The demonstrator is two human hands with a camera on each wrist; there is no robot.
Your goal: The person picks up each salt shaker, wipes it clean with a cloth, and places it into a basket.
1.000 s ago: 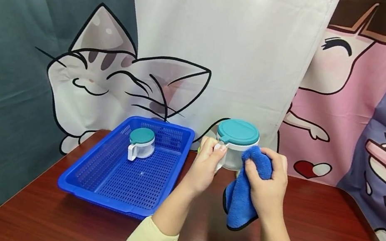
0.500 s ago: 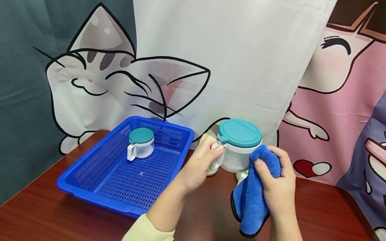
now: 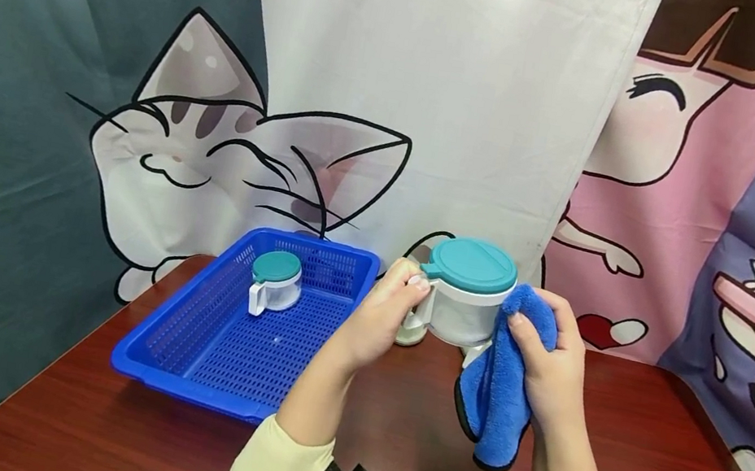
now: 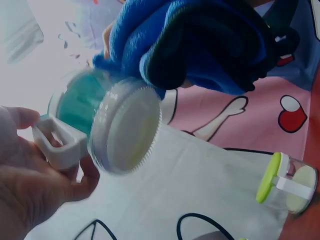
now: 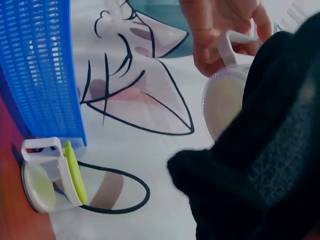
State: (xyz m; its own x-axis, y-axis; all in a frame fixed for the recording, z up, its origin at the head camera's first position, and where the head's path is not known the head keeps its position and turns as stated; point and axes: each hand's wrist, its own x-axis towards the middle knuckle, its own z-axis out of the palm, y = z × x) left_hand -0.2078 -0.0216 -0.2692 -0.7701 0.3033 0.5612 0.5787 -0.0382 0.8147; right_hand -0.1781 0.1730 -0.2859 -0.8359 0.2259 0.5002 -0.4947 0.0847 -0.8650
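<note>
My left hand (image 3: 375, 317) grips the white handle of a clear seasoning jar (image 3: 462, 319) with a teal lid (image 3: 472, 265), held above the table. My right hand (image 3: 554, 371) pinches a blue cloth (image 3: 508, 396) with black edging. The cloth's upper part touches the jar's right side, and its lower part hangs down. Seen from the left wrist, the jar's ridged round base (image 4: 134, 132) faces the camera. Dark cloth (image 5: 260, 145) hides part of the jar in the right wrist view.
Left on the table stands a blue plastic basket (image 3: 196, 398), a smaller teal-lidded jar (image 3: 281, 294) inside it. Behind the held jar, jar bases (image 3: 410, 337) partly show. A lime-lidded jar (image 4: 295, 182) stands by the printed curtain; the right wrist view has a lime-lidded jar (image 5: 52, 182) near the basket.
The jar has shifted slightly right and down, its handle turning more to the left. My right hand and the cloth have moved right along its side. The basket has stayed put.
</note>
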